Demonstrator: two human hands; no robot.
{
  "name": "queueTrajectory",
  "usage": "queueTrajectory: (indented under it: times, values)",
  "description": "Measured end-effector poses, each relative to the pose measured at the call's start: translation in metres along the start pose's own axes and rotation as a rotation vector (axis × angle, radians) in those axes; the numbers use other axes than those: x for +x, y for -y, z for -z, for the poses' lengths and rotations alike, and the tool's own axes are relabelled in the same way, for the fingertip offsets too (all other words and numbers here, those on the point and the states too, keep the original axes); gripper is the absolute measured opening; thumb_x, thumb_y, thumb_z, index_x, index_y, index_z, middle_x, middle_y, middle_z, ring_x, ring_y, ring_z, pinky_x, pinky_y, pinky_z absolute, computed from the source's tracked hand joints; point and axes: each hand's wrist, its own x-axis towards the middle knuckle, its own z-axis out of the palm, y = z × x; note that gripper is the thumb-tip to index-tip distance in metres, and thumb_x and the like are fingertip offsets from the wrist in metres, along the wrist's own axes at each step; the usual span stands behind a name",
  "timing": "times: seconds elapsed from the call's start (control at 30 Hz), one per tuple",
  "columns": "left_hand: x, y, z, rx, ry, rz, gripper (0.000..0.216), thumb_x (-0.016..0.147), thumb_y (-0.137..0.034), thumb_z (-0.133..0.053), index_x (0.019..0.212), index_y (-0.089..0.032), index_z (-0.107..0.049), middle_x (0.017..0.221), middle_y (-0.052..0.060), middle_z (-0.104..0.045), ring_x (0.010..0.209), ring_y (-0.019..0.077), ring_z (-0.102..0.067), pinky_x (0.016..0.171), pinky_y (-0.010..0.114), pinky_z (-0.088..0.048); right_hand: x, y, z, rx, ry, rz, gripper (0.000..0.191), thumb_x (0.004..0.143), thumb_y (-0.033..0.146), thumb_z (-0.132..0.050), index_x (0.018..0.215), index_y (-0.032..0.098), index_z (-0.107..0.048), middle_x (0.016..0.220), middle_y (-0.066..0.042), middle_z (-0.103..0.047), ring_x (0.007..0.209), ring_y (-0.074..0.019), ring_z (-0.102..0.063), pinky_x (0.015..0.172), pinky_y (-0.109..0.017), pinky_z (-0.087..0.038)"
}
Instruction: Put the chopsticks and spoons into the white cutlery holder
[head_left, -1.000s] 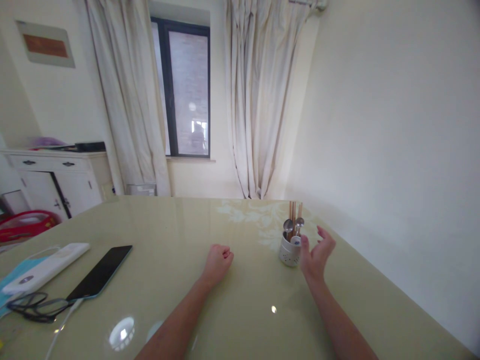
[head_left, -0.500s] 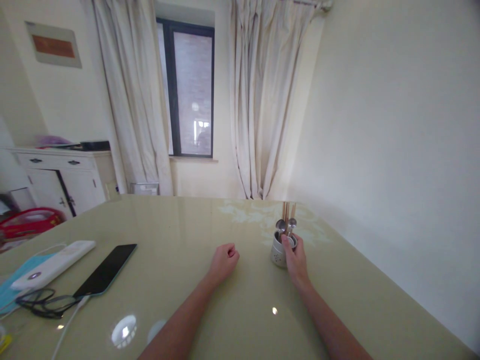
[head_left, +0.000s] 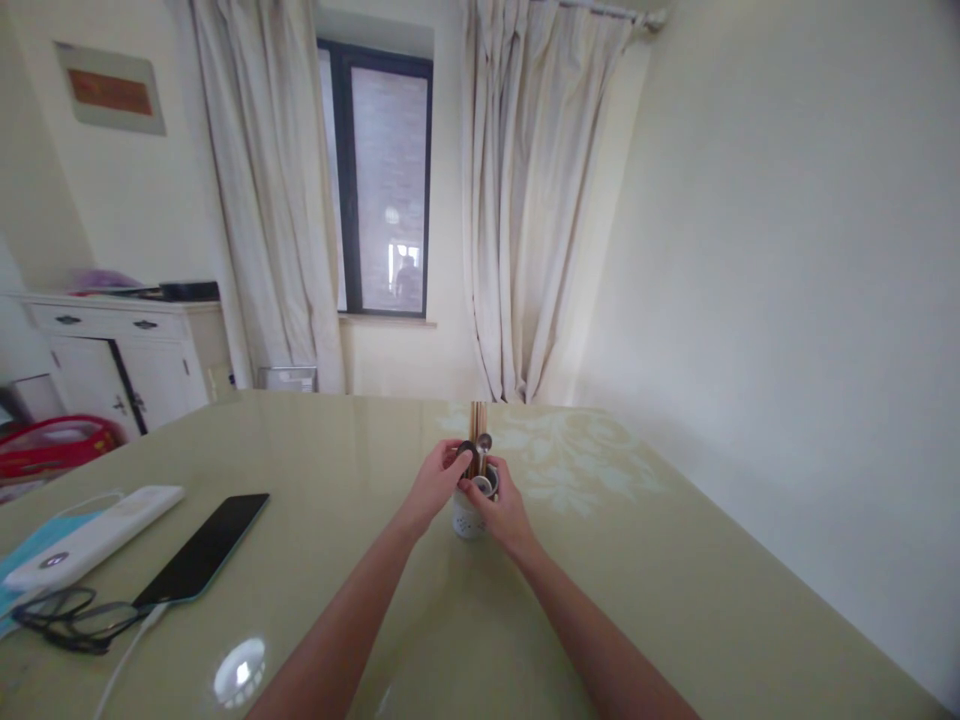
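Observation:
A pale utensil holder with small holes in its side stands on the table in front of me. Wooden chopsticks and a metal spoon stick up out of it. My right hand is closed on the holder's right rim, thumb across the front. At the left, my left hand pinches the bowl of a second spoon, which looks dark from this side. The handles inside the holder are hidden.
On the glossy green table at the left lie a black phone, glasses, a white power bank, a cable and a blue mask. A wall runs along the right edge.
My right hand has brought the utensil holder leftward to the middle. My left hand, a loose fist on the table before, has risen to the holder and taken hold of a spoon.

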Motion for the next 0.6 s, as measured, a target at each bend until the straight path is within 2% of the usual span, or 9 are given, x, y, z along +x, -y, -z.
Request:
queueTrajectory:
  times: [0.07, 0.17, 0.33, 0.43, 0.6]
  values:
    - [0.003, -0.002, 0.009, 0.019, -0.039, -0.006, 0.043, 0.072, -0.045, -0.079, 0.102, -0.016, -0.067, 0.100, 0.010, -0.077, 0.093, 0.0231, -0.071, 0.089, 0.038, -0.054, 0.003, 0.000, -0.009, 0.021, 0.041, -0.003, 0.057, 0.082, 0.054, -0.076, 0.121, 0.018, -0.056, 0.102, -0.007, -0.075, 0.087, -0.0232, -0.068, 0.079, -0.034, -0.052]
    - [0.005, -0.005, 0.022, 0.048, -0.009, -0.013, 0.034, 0.072, -0.038, -0.079, 0.096, -0.016, -0.071, 0.094, 0.008, -0.077, 0.088, 0.0221, -0.071, 0.088, 0.037, -0.055, 0.004, -0.001, -0.016, 0.061, 0.092, -0.014, 0.058, 0.080, 0.054, -0.079, 0.120, 0.018, -0.056, 0.102, -0.007, -0.075, 0.088, -0.0234, -0.069, 0.080, -0.035, -0.052]
    - [0.004, -0.012, 0.033, 0.070, 0.034, 0.004, 0.030, 0.070, -0.036, -0.080, 0.091, -0.015, -0.073, 0.090, 0.008, -0.078, 0.086, 0.0234, -0.072, 0.086, 0.039, -0.056, -0.001, 0.006, -0.017, 0.094, 0.168, -0.041, 0.060, 0.079, 0.052, -0.080, 0.121, 0.019, -0.054, 0.106, -0.007, -0.076, 0.094, -0.0248, -0.071, 0.084, -0.037, -0.054]
    - [0.002, -0.020, 0.038, 0.097, 0.100, 0.006, 0.027, 0.071, -0.034, -0.080, 0.090, -0.016, -0.072, 0.089, 0.008, -0.079, 0.087, 0.0237, -0.072, 0.086, 0.039, -0.055, -0.002, 0.014, -0.017, 0.031, 0.185, -0.100, 0.061, 0.075, 0.050, -0.083, 0.118, 0.020, -0.054, 0.105, -0.007, -0.077, 0.096, -0.0270, -0.071, 0.086, -0.039, -0.054]
    - [-0.003, -0.034, 0.046, 0.126, 0.254, 0.016, 0.029, 0.072, -0.024, -0.077, 0.098, -0.016, -0.071, 0.097, 0.008, -0.080, 0.093, 0.0241, -0.073, 0.087, 0.037, -0.055, 0.001, 0.021, -0.016, -0.083, 0.255, -0.156, 0.065, 0.070, 0.054, -0.087, 0.119, 0.020, -0.060, 0.108, -0.006, -0.076, 0.102, -0.0300, -0.071, 0.091, -0.042, -0.054]
